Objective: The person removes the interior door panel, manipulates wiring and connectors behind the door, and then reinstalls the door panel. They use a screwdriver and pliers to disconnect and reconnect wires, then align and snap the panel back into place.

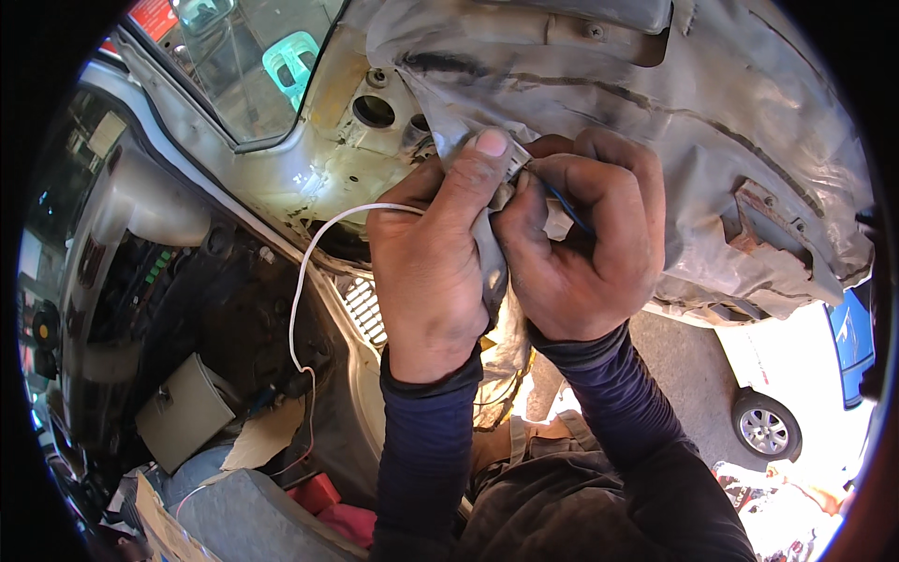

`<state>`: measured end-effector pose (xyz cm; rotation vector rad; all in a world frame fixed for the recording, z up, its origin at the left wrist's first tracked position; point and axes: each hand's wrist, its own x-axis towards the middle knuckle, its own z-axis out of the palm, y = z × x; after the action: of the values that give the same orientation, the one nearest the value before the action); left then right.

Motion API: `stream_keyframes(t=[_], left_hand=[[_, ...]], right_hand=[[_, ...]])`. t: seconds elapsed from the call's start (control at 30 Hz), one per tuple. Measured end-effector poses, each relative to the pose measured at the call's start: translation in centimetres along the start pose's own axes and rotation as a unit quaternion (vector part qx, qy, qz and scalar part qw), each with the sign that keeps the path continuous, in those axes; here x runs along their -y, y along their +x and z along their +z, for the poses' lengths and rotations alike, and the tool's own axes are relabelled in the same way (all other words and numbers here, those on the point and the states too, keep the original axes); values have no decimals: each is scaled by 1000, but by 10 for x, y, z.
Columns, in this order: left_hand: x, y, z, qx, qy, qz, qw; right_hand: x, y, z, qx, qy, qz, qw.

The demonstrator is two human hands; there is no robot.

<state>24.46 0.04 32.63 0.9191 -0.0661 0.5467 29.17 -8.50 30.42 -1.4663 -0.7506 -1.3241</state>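
Both hands meet in front of a car door panel that is covered by a grey plastic sheet. My left hand is closed, its thumb pressed on a small whitish plug-like connector. My right hand pinches at the connector's lower end, where its thumb and forefinger hide the exact grip. A thin dark-blue wire comes out of the pinch and runs into my right palm. From behind my left hand, a white wire loops out and hangs down to the left.
Holes show in the bare door metal beside the sheet. Inside the car at left are a dashboard, a beige box-like part, cardboard and a red item. A wheel of another vehicle stands at right.
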Motion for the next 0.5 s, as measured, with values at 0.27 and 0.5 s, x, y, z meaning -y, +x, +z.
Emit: stream_keyframes(t=[0.27, 0.5], left_hand=[[2, -2, -1, 6, -13, -7, 1000], [3, -5, 9, -31, -65, 6, 997]], right_hand=[[8, -3, -5, 17, 124, 137, 983], [12, 2, -11, 52, 86, 92, 991]])
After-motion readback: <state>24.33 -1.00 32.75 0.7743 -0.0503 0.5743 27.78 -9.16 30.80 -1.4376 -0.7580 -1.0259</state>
